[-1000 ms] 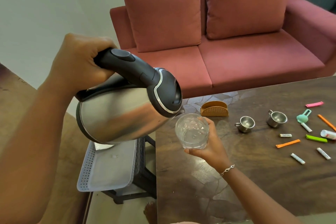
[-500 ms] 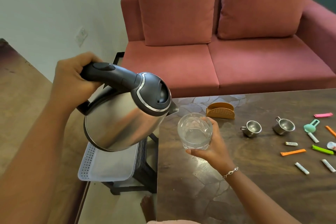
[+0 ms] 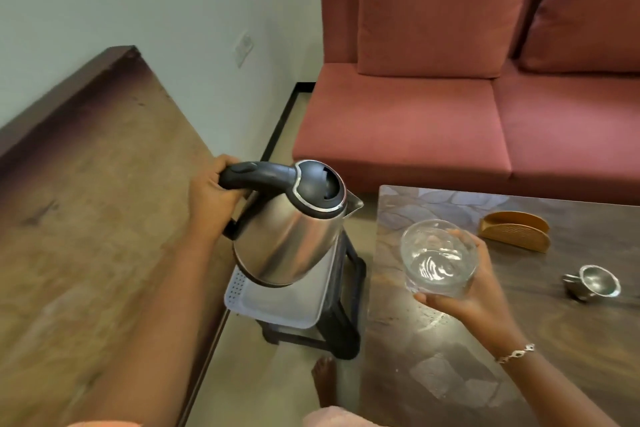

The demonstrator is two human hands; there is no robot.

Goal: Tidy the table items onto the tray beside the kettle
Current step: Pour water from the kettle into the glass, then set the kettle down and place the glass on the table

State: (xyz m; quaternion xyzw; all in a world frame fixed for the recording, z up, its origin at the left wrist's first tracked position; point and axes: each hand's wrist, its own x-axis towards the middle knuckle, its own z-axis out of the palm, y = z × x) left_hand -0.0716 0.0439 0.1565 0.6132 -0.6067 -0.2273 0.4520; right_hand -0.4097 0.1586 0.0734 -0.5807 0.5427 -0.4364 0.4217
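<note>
Cupping a round clear glass tumbler [image 3: 439, 262] over the glossy dark table [image 3: 446, 378], the right hand [image 3: 465, 295] curls its fingers [image 3: 462, 236] round it. At its nine o'clock the left hand [image 3: 210, 196] grips the matte black handle [image 3: 258, 173] of a rounded steel kettle [image 3: 289, 243] tilted over the white perforated plastic tray [image 3: 277, 305]. Farther, at two o'clock, sits a tan arched holder [image 3: 516, 231].

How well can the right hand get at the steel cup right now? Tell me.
Probably not yet: the right hand grips the glass, leaving no fingers free. The table between it and the steel cup looks bare, so the way itself seems open.
</note>
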